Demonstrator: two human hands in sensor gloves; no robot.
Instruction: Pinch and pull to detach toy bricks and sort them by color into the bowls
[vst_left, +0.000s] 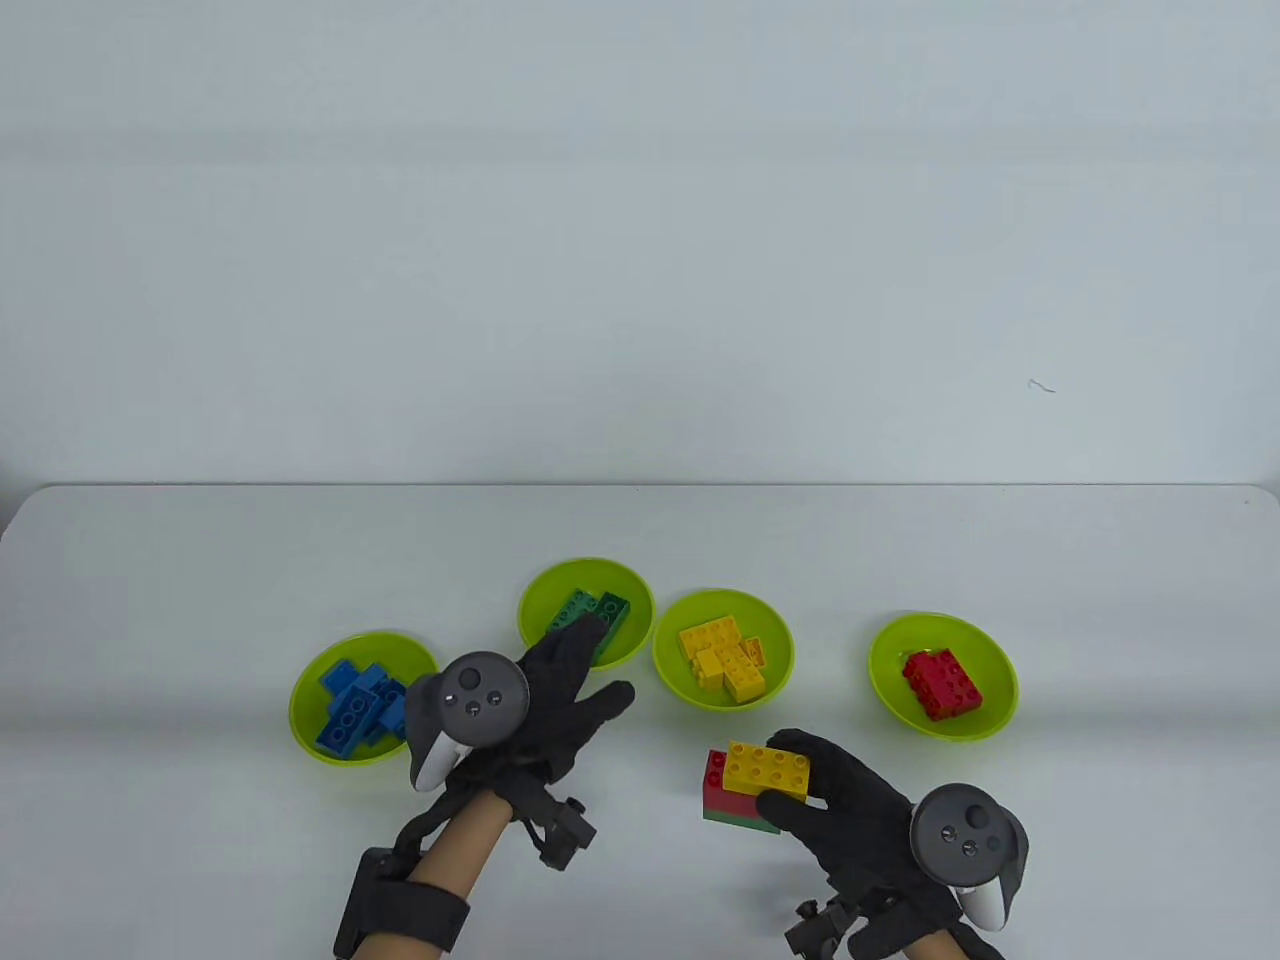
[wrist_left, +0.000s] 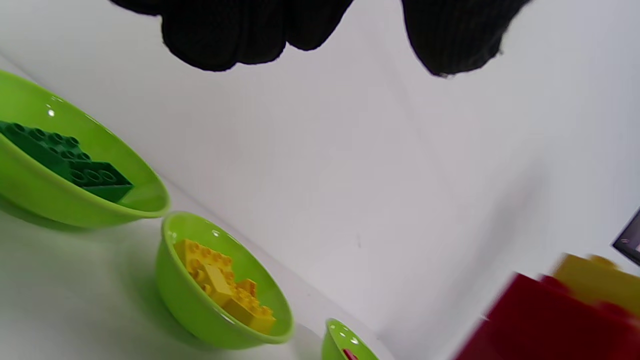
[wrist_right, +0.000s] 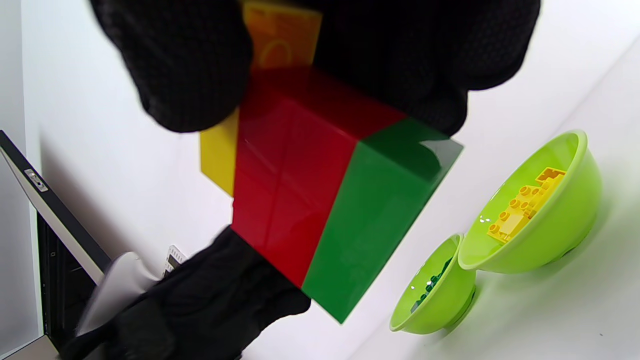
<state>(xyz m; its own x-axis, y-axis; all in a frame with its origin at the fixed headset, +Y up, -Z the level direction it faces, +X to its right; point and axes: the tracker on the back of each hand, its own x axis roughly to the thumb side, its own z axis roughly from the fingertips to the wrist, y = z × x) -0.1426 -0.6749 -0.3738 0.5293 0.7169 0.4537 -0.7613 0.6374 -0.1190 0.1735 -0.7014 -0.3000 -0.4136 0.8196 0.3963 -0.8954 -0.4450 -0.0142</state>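
White table (vst_left: 200, 560) space before four green bowls (vst_left: 723, 648) is used: the yellow-red-green brick stack (vst_left: 745, 790) is gripped by the right hand (vst_left: 850, 800) for detaching, while the left hand (vst_left: 560, 700) is held spread, empty.

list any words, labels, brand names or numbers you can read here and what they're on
No readable text in any view.
Yellow brick: faint moulded marks on its underside in the right wrist view, too blurred to read.
Trackers on the left hand and right hand: only plain buttons, no lettering visible.
Bowls and sorted bricks: unmarked.
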